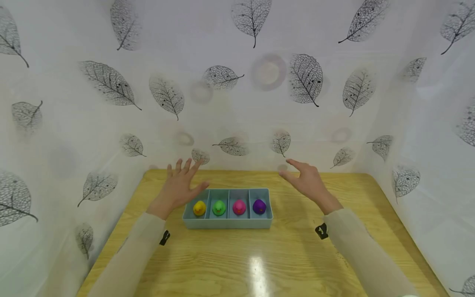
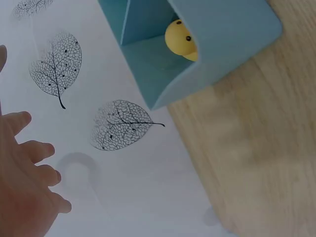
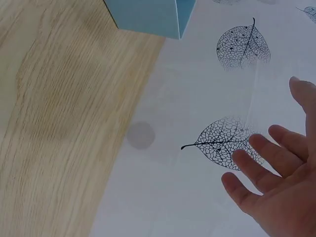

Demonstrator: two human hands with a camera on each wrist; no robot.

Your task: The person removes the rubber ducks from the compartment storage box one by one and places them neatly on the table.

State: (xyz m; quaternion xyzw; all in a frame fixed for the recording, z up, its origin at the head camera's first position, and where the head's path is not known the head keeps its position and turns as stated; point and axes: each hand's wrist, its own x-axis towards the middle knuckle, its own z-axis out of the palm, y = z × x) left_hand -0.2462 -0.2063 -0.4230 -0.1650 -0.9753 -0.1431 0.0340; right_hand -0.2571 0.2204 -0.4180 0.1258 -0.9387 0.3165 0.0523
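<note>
A pale blue tray [image 1: 227,224] with several compartments lies on the wooden table. From left to right its compartments hold a yellow duck [image 1: 199,208], a green duck [image 1: 219,208], a pink duck [image 1: 239,207] and a purple duck [image 1: 259,206]. Fingers spread, my left hand [image 1: 178,187] is over the tray's left end and holds nothing. My right hand [image 1: 309,181] hovers beyond the right end, thumb apart from the fingers, also holding nothing. In the left wrist view the yellow duck [image 2: 180,39] shows partly behind the tray wall [image 2: 232,39]. Only a tray corner [image 3: 148,17] appears in the right wrist view.
A white curtain [image 1: 237,111] printed with dark leaves surrounds the back and sides of the table [image 1: 222,264]. Dark straps or tags [image 1: 321,231] show by both sleeves. Light glares off the tabletop near the front.
</note>
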